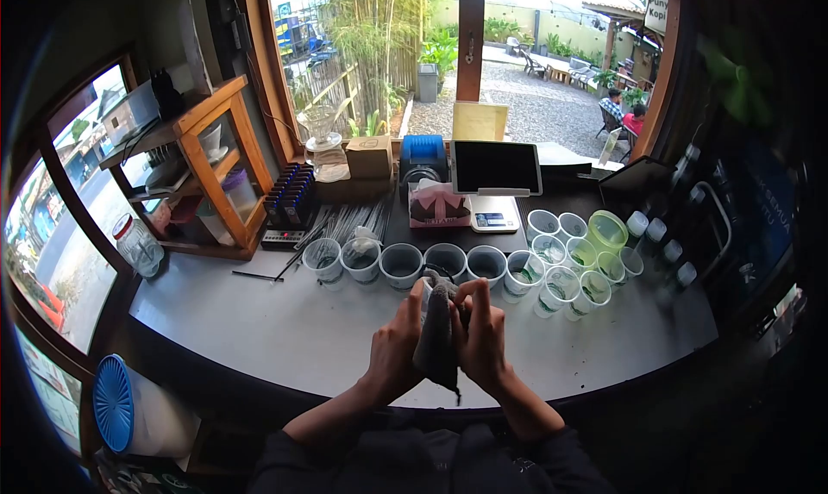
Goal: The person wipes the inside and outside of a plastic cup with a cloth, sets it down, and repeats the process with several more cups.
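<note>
A dark grey cloth [437,339] hangs between my hands, above the near part of the counter. My left hand [398,343] is closed on its left side, and something pale and clear shows by the fingertips, too small to name. On the cloth's right side, my right hand [483,334] is closed with bent fingers. Just beyond the hands stands a row of clear plastic cups, among them one cup [402,265] left of the cloth and another cup [486,264] to its right. The cloth and fingers partly cover the middle cup [446,254].
More cups [558,284] cluster at the right, some greenish. Behind stand a tissue box [440,208], a scale [494,215], a tablet [496,168] and a bundle of straws [349,227]. A wooden shelf [226,162] and glass jar [138,248] stand left; a blue-lidded container [155,408] sits lower.
</note>
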Available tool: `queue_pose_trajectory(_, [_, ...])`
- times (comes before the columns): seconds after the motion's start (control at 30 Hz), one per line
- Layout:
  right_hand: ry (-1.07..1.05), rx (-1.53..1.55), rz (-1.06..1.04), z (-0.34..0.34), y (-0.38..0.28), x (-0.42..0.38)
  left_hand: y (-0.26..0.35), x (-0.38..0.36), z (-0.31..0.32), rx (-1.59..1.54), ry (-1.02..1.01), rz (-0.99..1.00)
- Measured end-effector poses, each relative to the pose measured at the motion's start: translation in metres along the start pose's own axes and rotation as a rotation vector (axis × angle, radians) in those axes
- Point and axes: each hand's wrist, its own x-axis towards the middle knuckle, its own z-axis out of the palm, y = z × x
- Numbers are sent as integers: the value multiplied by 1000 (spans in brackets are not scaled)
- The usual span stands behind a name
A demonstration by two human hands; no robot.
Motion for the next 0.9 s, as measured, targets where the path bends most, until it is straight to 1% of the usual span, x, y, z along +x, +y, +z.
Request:
queue_pose_trajectory(0.03, [10, -30, -33, 3, 2, -2, 2, 0, -1, 6, -11, -16])
queue_pose_trajectory(0.07, [77, -12, -161, 6, 5, -2, 2, 0, -2, 11, -19, -32])
queue_pose_trajectory(0.1, [96, 40, -217, 7, 14, -4, 1, 1, -4, 17, -23, -50])
queue_pose_trajectory(0.17, [131, 150, -334, 10, 36, -8, -14, 12, -11, -275, -104, 171])
queue_pose_trajectory(0.2, [112, 163, -391, 3, 44, -8, -23, 14, -16, -421, -144, 282])
queue_pose_trajectory(0.23, [115, 410, -298, 0, 43, -11, -30, 13, -25, -667, -280, 149])
queue_pose_trajectory(0.3, [68, 388, -218, -10, 37, -5, -44, 15, -16, -1351, -337, -28])
queue_pose_trajectory(0.33, [31, 450, -214, -9, 36, -6, -42, 12, -10, -1478, -311, -117])
queue_pose_trajectory(0.37, [-4, 510, -214, -6, 36, -7, -37, 6, -11, -1287, -344, -301])
queue_pose_trajectory(0.4, [50, 526, -192, -2, 38, -9, -45, 1, -4, -1353, -411, -390])
queue_pose_trajectory(0.43, [71, 598, -101, -3, 38, -12, -49, 0, -1, -1418, -477, -478])
queue_pose_trajectory(0.5, [115, 741, 80, -4, 39, -15, -39, 1, -2, -1221, -320, -360])
queue_pose_trajectory(0.53, [157, 732, 120, -3, 40, -16, -32, 1, -4, -1121, -246, -307])
queue_pose_trajectory(0.63, [281, 699, 238, 0, 44, -20, -19, 10, -10, -881, -308, -188])
queue_pose_trajectory(0.67, [314, 595, 144, 1, 42, -18, -29, 12, -2, -604, -266, -11])
queue_pose_trajectory(0.7, [253, 431, 155, 0, 35, -14, -16, 9, -3, -394, -208, 26])
queue_pose_trajectory(0.77, [131, 102, 176, -5, 15, -3, -10, -1, 9, -29, -162, 52])
queue_pose_trajectory(0.8, [122, 94, 192, -3, 10, 3, -7, -3, 15, -24, -118, 18])
queue_pose_trajectory(0.83, [65, 34, 200, -3, 2, 7, -9, -3, 16, -6, -67, 83])
queue_pose_trajectory(0.9, [49, -20, 132, 6, 1, 8, -19, -2, 20, 29, 34, 212])
